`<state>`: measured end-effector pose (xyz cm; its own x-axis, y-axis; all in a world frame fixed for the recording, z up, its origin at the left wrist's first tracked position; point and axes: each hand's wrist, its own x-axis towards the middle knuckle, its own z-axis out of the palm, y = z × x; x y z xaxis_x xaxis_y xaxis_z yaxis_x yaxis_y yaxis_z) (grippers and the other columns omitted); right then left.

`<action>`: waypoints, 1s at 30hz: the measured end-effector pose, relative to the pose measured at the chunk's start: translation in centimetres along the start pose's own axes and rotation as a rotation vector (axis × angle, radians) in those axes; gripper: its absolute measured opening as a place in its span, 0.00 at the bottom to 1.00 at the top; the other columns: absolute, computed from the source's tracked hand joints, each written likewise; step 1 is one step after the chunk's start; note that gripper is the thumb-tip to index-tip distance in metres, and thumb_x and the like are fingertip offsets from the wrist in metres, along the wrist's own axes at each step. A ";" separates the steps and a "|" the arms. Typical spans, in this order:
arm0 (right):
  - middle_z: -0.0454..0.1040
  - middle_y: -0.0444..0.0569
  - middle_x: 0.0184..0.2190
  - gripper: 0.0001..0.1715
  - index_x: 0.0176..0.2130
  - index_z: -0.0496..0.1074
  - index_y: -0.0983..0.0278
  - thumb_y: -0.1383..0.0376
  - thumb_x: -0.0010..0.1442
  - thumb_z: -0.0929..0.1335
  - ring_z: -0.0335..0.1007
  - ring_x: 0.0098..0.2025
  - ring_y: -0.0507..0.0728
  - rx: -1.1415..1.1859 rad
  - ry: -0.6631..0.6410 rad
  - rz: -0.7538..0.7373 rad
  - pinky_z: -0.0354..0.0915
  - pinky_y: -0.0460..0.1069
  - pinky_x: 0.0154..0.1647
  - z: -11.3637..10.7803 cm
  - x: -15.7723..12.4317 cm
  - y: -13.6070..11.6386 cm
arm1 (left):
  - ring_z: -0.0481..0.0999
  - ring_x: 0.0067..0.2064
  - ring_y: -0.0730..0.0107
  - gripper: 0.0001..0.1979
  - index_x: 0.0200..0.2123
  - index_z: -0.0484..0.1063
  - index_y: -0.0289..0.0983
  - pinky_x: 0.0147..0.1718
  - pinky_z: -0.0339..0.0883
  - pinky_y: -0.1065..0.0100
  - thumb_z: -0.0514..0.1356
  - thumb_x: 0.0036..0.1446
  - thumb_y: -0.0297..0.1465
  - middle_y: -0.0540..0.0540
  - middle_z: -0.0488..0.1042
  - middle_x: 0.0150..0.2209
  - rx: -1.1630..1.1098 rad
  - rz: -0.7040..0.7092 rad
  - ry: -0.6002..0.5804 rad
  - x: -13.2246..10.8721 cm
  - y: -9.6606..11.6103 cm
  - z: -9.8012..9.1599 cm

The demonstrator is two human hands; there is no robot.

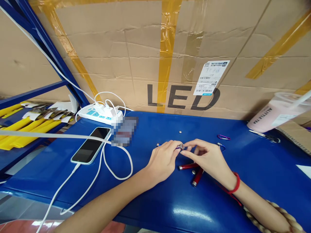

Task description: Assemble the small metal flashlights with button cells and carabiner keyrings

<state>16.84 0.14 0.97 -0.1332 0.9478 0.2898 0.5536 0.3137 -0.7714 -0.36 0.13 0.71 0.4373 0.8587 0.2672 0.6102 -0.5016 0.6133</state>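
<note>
Left hand (162, 158) curled over a small metal-ended tube (180, 147), pinched between thumb and index; shiny silver, round end showing, most of the body hidden under the fingers. Right hand (209, 158) has thumb and index narrowed right at that end (can't tell if they actually grip anything, the tips cover it). Tube is above the blue table (150, 210), mid-frame; long axis runs roughly left-right, visible end pointing right, at the right fingertips. Table is smooth glossy painted stuff, strong reflection near the front edge. Below the hands: two red cylinders with silver ends, one (188, 166) lying near crosswise, silver end left, the other (198, 177) slanted, silver end toward the wearer. Small round silver piece (193, 172) between them, another (180, 132) out beyond the hands. Purple carabiner (223, 137), slim loop, lies beyond the right hand; blue clip (221, 147) just beside its knuckles. Backdrop is creased brown cardboard (107, 48) with glossy amber tape (167, 48).
</note>
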 end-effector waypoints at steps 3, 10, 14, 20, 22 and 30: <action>0.74 0.47 0.28 0.17 0.36 0.76 0.62 0.54 0.51 0.71 0.61 0.17 0.48 0.042 0.017 -0.054 0.62 0.45 0.18 -0.1 0.0 0.1 | 0.73 0.41 0.68 0.11 0.42 0.65 0.41 0.41 0.65 0.67 0.45 0.63 0.27 0.51 0.75 0.40 0.001 -0.021 -0.008 0.0 -0.1 0.2; 0.74 0.48 0.26 0.15 0.29 0.77 0.62 0.53 0.51 0.71 0.60 0.17 0.48 0.023 -0.023 -0.072 0.60 0.46 0.17 -0.1 0.1 0.6 | 0.74 0.40 0.68 0.10 0.41 0.64 0.40 0.37 0.66 0.67 0.45 0.63 0.27 0.49 0.74 0.39 0.023 -0.006 -0.133 -0.1 -0.7 0.4; 0.74 0.47 0.24 0.15 0.25 0.77 0.63 0.54 0.50 0.72 0.61 0.18 0.49 0.020 -0.103 -0.061 0.59 0.46 0.18 -0.3 0.3 0.9 | 0.75 0.39 0.65 0.09 0.39 0.64 0.39 0.35 0.66 0.67 0.45 0.64 0.27 0.48 0.74 0.38 0.089 0.011 -0.213 -0.2 -0.6 0.4; 0.74 0.46 0.24 0.14 0.25 0.78 0.61 0.54 0.51 0.71 0.62 0.21 0.50 -0.044 -0.172 -0.031 0.58 0.46 0.20 -0.3 0.3 1.3 | 0.75 0.40 0.62 0.09 0.38 0.64 0.37 0.34 0.67 0.65 0.44 0.64 0.26 0.45 0.74 0.37 0.151 0.036 -0.255 -0.4 -0.6 0.6; 0.74 0.46 0.24 0.14 0.25 0.78 0.61 0.54 0.51 0.71 0.62 0.20 0.49 -0.053 -0.182 -0.004 0.57 0.46 0.20 -0.2 0.3 1.4 | 0.75 0.40 0.61 0.09 0.38 0.64 0.37 0.34 0.68 0.64 0.45 0.64 0.26 0.45 0.74 0.38 0.148 0.027 -0.267 -0.5 -0.6 0.7; 0.73 0.46 0.22 0.15 0.24 0.77 0.63 0.55 0.51 0.70 0.62 0.21 0.50 -0.025 -0.179 0.026 0.57 0.45 0.20 0.0 0.3 1.4 | 0.75 0.45 0.63 0.08 0.41 0.65 0.37 0.38 0.69 0.65 0.47 0.64 0.26 0.45 0.75 0.41 0.140 0.010 -0.211 -0.7 -0.7 1.3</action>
<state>17.59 0.87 -0.03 -0.2614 0.9514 0.1626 0.5786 0.2893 -0.7626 -0.18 -0.28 -0.87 0.5630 0.8200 0.1031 0.6842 -0.5325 0.4984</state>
